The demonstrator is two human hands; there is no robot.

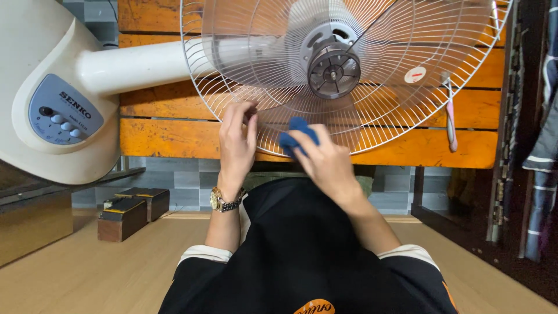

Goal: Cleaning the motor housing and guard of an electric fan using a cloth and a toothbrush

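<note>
Grip: from the head view I see my right hand (325,160) pinching a blue cloth (296,136) against the lower wires of the fan grille (407,110); my left hand (237,139) has its fingers curled closed on the grille wires just beside it, holding the cage steady
Cloth: soft and light, I judge; bunched in the fingers, touching the wire; easy to lose if the pinch slackens
Grille: thin wire, springy, probably bends under hard pressure; I would take it at the outer ring, not the fine spokes; clear blades sit behind it round the grey hub (333,68)
Fan body: white base (52,116) with round buttons lies at the left, so the fan is tipped on its side
Surface: pale wood floor (87,273); orange wooden slats (174,139) behind the grille
Room: grey tiled wall low down; two small dark boxes (131,212) at the left; striped fabric hanging at the right edge
</note>
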